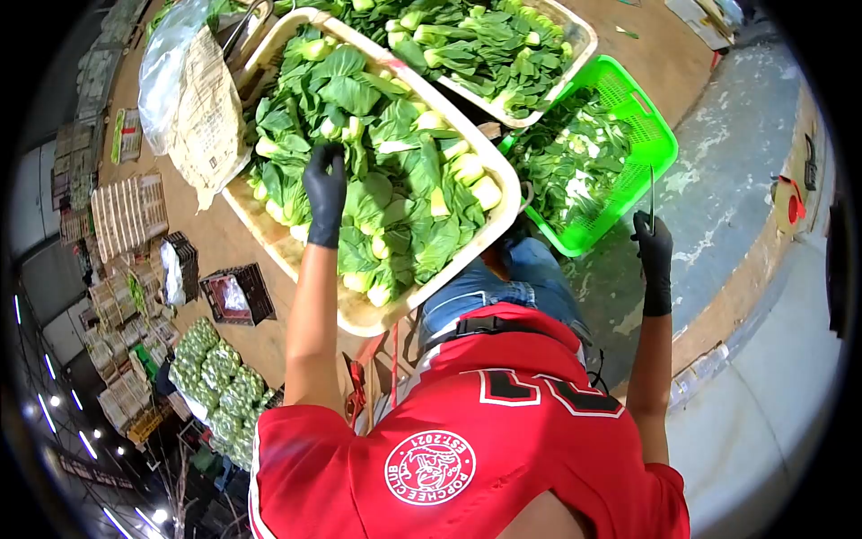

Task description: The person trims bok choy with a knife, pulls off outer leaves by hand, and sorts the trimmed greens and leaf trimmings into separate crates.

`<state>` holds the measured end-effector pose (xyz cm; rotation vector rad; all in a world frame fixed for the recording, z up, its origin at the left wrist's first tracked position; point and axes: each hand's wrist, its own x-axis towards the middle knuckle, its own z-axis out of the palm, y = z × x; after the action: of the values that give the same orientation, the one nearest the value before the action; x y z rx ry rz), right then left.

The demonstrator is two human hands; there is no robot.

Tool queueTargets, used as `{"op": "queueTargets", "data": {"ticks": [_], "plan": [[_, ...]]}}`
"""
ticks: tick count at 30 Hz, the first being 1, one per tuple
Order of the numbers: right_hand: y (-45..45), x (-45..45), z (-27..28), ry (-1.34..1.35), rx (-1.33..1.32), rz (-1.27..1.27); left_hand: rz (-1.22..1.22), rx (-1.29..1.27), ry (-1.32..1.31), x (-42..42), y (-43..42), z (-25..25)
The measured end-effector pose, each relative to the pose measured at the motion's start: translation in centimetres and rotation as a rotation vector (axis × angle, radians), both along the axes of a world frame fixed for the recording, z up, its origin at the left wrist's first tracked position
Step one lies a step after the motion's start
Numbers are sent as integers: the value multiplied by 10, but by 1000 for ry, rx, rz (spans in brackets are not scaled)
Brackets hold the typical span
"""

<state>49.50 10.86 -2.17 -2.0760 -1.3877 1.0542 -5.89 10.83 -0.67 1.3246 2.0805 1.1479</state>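
Brown floor [205,241] and stacked crates [260,295] off to your left, pretty busy spot. Your left hand [325,193], black-gloved, is over the bok choy [422,180] heaped in the cream tub [510,193]; can't tell if those fingers are pinching any. Your right hand's [654,256] fingers are wrapped round a knife [653,190], near the green basket [663,144] of leaves [570,162].

Red top [512,449], short loose sleeves [301,458], white stripe [255,485] down the left one. Round white logo [430,467] on the front, lettering reads "POPCHEE CLUB" and "EST. 2021". Big black numerals [584,397] beside it, outlined white. Black buckle [485,326] on a dark strap [539,331] at the waist. Blue jeans [548,278], faded patches. Left hand [326,193] and right hand [655,256] both in plain black gloves [329,220], cuffs [323,235] ending about the wrist.
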Motion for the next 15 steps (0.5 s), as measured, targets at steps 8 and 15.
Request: {"op": "queueTargets", "data": {"ticks": [8, 15], "plan": [[-36, -22, 2, 1, -96, 13, 201, -323, 221, -42, -133, -58], [-40, -39, -2, 56, -99, 88, 181, -65, 245, -61, -57, -24]]}}
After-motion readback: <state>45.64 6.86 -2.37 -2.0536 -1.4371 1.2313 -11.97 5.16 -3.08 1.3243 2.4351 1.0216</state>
